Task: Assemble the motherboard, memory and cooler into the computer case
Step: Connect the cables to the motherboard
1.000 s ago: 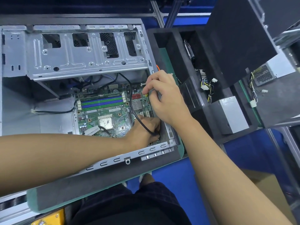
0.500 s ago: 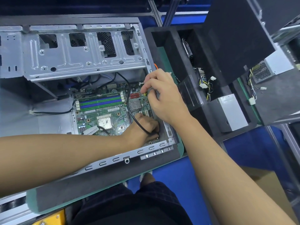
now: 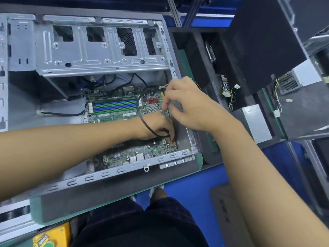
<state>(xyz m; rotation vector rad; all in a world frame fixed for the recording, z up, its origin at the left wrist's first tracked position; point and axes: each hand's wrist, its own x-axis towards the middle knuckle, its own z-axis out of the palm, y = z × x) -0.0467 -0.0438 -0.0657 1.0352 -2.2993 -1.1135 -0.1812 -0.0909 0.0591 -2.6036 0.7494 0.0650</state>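
Motherboard (image 3: 124, 154) sits flat on the floor of the computer case (image 3: 106, 56) in the head view. Its blue and green memory slots (image 3: 114, 105) run left to right and look unfilled. Both hands work at the board's right end. The left hand (image 3: 156, 126) comes in from the left with its fingers curled down, pinching the end of a black cable (image 3: 140, 114) that loops over the wrist. A small white header (image 3: 164, 141) lies just beside those fingertips, on the near side. The right hand (image 3: 190, 107) is farther back by the case wall, fingers bent in a pinch, on what I cannot tell. The left hand is nearer, so I'd expect a short push straight down.
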